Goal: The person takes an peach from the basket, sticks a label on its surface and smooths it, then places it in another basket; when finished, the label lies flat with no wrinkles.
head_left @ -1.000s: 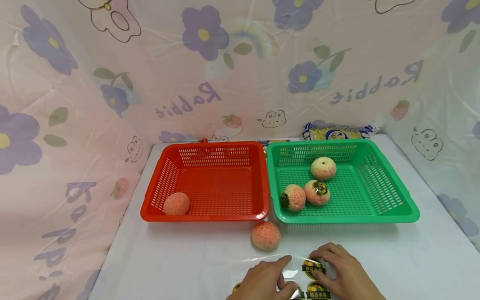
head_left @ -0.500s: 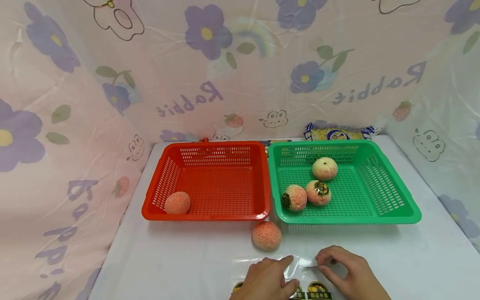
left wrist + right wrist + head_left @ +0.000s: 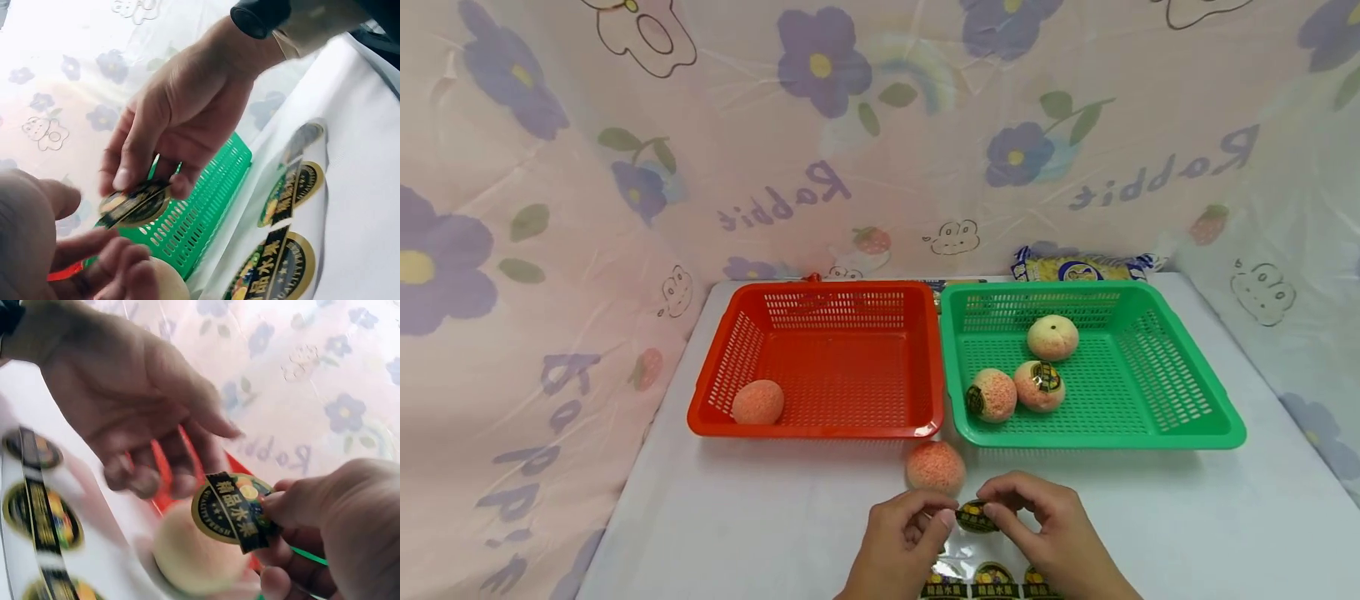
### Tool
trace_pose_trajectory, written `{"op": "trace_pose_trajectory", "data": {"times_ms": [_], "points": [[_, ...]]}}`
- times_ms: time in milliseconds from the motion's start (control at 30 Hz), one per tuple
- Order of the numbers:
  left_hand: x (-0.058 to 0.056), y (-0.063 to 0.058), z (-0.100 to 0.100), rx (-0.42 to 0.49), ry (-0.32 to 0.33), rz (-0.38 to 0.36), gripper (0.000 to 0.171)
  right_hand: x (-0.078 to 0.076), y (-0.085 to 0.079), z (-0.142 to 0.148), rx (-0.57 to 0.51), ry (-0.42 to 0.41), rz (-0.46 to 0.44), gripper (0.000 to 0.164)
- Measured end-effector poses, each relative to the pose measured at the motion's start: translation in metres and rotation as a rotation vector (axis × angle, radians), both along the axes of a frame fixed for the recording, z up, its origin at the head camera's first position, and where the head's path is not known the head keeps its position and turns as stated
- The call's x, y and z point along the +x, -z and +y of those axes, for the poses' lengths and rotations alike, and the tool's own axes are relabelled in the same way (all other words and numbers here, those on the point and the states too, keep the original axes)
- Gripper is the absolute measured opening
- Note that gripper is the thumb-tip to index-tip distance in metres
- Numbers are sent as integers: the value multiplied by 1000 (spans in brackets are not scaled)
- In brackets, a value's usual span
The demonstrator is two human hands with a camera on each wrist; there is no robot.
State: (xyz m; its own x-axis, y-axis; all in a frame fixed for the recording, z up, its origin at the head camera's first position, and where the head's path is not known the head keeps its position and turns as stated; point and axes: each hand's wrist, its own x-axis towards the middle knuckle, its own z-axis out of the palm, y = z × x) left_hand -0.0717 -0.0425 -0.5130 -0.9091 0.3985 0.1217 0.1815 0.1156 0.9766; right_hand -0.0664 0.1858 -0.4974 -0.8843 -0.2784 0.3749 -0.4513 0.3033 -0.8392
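Observation:
A round black-and-gold fruit sticker (image 3: 976, 517) with a dark band across it is pinched between the thumb and fingers of my right hand (image 3: 1048, 529). In the right wrist view the label's printed face (image 3: 219, 512) shows plainly. My left hand (image 3: 904, 537) is at the label's left side, thumb and fingers curved and apart; the right wrist view shows a gap between them and the label. Below both hands lies a clear sheet of the same stickers (image 3: 995, 581), partly covered by them. A pinkish peach (image 3: 936, 467) sits just beyond the hands.
A red basket (image 3: 820, 432) at the left holds one peach (image 3: 758, 402). Beside it, a green basket (image 3: 1097, 438) holds three peaches, two showing labels. A yellow-and-blue packet (image 3: 1078, 268) lies behind the green basket, against the patterned cloth backdrop (image 3: 895, 158).
My right hand has peeled a sticker off the sheet and moved left with it. My left hand has lifted from the sheet and come to the label's side.

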Motion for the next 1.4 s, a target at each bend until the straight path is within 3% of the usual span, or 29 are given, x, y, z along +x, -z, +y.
{"op": "trace_pose_trajectory", "data": {"times_ms": [133,233,400,533,867,1233,1400], "points": [[-1,0,-2,91,-80,3,8,-4,-1,-16,18,9,67,30],[-3,1,-4,131,-122,-66,8,-6,-1,-24,72,100,66,30],[-9,1,-9,142,-167,-187,14,-9,3,-29,105,220,-46,19],[-14,2,-11,118,-198,-171,16,-12,9,-31,101,226,-59,14],[-19,6,-6,58,-285,-153,14,-17,20,-32,189,237,114,14],[-22,7,-2,3,-330,-20,13,-20,28,-34,294,356,200,21],[-25,8,-1,-11,-346,44,15,-21,29,-36,279,368,204,20]]}}
